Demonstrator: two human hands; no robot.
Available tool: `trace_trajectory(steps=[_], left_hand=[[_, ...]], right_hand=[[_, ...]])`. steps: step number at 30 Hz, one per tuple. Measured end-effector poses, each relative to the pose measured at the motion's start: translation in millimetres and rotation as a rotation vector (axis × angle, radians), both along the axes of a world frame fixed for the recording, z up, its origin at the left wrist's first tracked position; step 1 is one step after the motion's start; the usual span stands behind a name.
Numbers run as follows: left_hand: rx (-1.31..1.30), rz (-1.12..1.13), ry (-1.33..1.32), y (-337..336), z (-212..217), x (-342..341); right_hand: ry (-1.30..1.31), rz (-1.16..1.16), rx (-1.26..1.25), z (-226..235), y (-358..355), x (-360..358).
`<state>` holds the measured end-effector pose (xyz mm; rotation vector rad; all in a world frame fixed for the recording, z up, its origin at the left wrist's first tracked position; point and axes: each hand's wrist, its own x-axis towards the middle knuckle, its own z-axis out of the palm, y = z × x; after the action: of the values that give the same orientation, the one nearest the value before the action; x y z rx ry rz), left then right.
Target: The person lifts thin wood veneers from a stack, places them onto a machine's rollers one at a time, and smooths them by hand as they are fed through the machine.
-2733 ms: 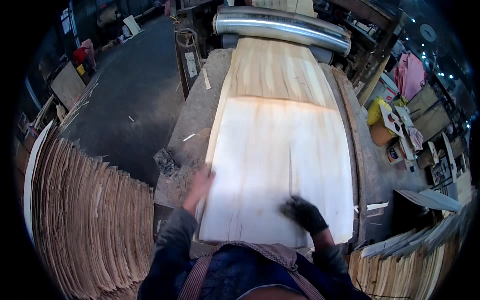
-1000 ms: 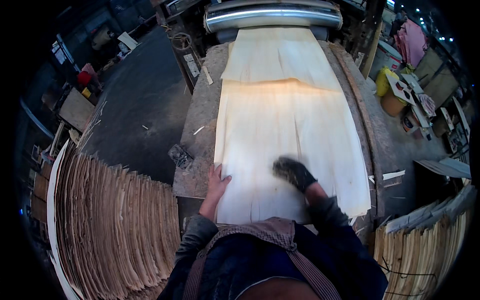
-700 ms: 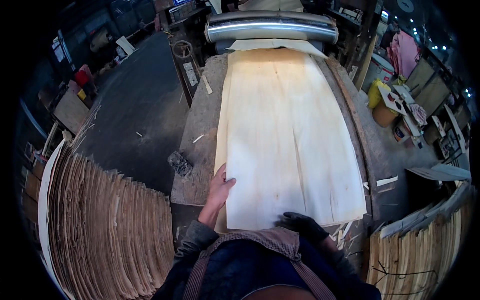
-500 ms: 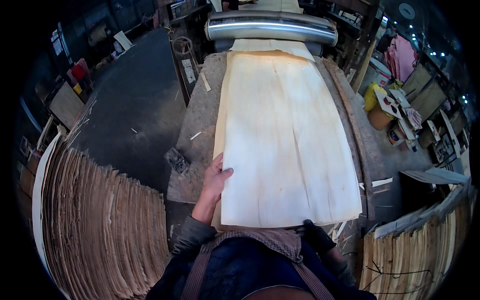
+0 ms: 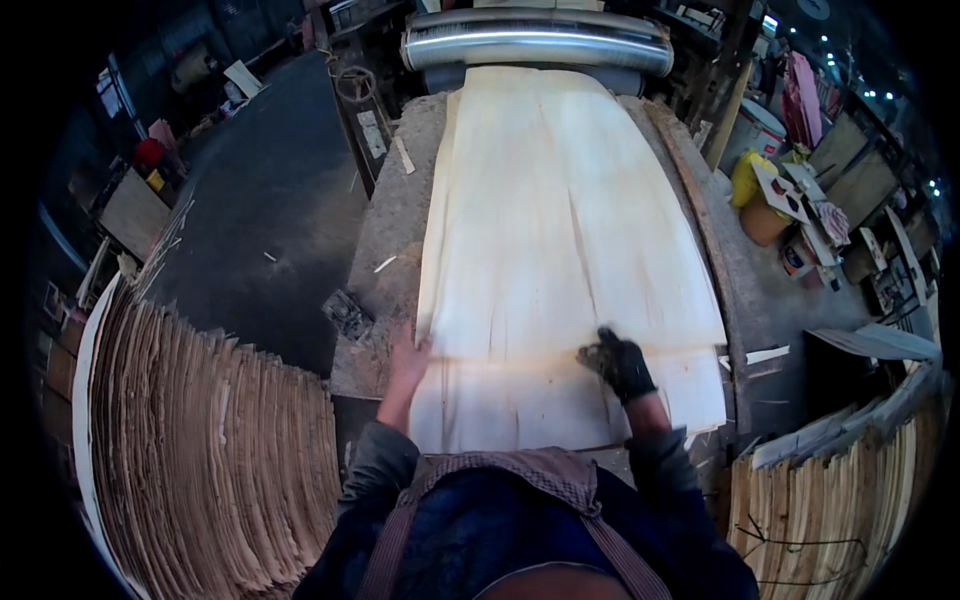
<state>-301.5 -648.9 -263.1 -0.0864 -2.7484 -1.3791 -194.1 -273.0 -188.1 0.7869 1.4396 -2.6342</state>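
Note:
A large pale wood veneer sheet (image 5: 530, 220) stretches away from me up to a shiny metal roller (image 5: 540, 48). Its near edge lies across another veneer sheet (image 5: 520, 410) underneath. My bare left hand (image 5: 405, 362) is at the top sheet's left edge, close to its near corner; motion smears its fingers. At the near edge, right of the middle, my right hand (image 5: 622, 368) wears a dark glove. Its fingers are bent together on the sheet's edge, with the fingertips partly hidden.
A worn table (image 5: 395, 215) carries the sheets, with a wooden rail (image 5: 697, 220) along its right side. Tall veneer stacks stand at the left (image 5: 215, 450) and right (image 5: 830, 510). A dark block (image 5: 347, 314) and wood scraps lie on the table's left part.
The top sheet has slid away from me toward the roller, baring the sheet below. My right hand has come up from the front edge onto it; my left hand has shifted slightly left and nearer me.

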Motion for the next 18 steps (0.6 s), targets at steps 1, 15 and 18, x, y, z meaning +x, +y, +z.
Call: trace_trajectory(steps=[1, 15, 18], left_hand=[[-0.082, -0.005, -0.037, 4.6, -2.3, 8.3], [0.106, 0.021, -0.329, -1.0, 4.5, 43.4], [0.508, -0.008, -0.396, -5.6, 4.2, 39.6]], right_hand=[[0.069, -0.014, -0.058, -17.5, 11.3, -23.0], [0.201, 0.172, -0.329, -38.6, -8.9, -125.7], [0.223, 0.335, -0.273, -55.8, -18.6, -55.1]])
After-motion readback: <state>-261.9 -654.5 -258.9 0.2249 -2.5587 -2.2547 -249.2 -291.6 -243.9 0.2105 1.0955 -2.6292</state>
